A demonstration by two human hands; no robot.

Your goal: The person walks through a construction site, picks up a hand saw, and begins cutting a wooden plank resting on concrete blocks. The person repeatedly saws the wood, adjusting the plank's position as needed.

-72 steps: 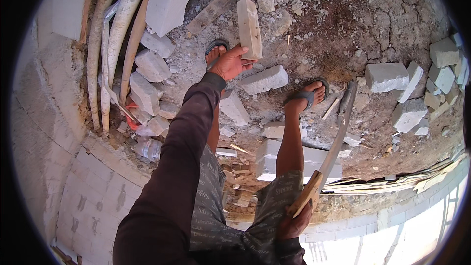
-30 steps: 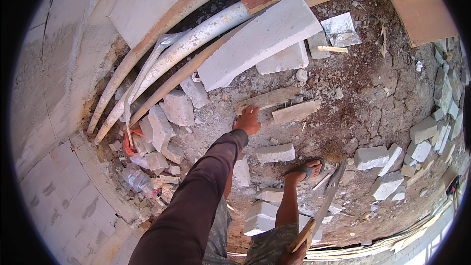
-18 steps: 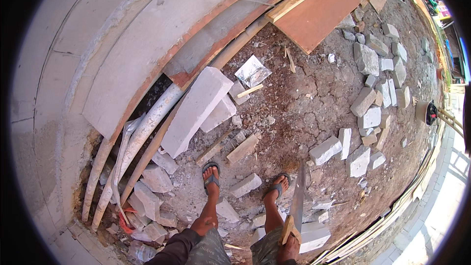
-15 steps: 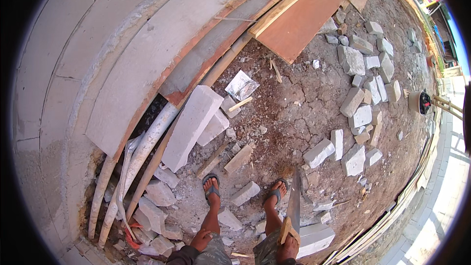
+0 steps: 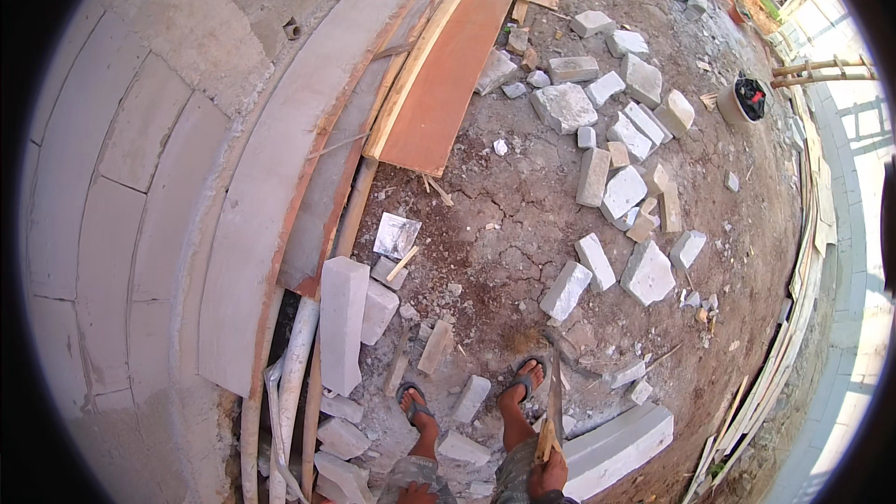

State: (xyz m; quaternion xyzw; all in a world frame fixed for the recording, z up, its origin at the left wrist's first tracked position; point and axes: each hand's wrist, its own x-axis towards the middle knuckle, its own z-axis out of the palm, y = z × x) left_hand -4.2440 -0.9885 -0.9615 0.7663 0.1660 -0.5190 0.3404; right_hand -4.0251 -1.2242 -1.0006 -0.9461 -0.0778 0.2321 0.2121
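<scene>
Standing view, looking down at own feet on cracked dirt ground (image 5: 504,224). Right hand (image 5: 548,478) at the lower edge, fingers wrapped around the wooden handle of a long flat blade (image 5: 554,394); the blade points away from the body, up past the right foot (image 5: 519,387). Left hand (image 5: 417,493) barely in frame at the bottom edge, only the knuckles showing; cannot tell whether its fingers are spread or closed, and nothing visibly held. Left foot (image 5: 414,408) in a sandal, among small pale block offcuts.

Long pale block (image 5: 618,445) lies on the ground just right of the right hand. Tall upright block (image 5: 343,322) stands to the left, beside white pipes (image 5: 297,355) running along the base of the curved concrete wall (image 5: 159,187). Reddish plywood board (image 5: 448,75) leans along the wall further ahead. Scattered grey block pieces (image 5: 621,191) lie well ahead to the right. Small bucket (image 5: 740,99) sits far off, upper right.
</scene>
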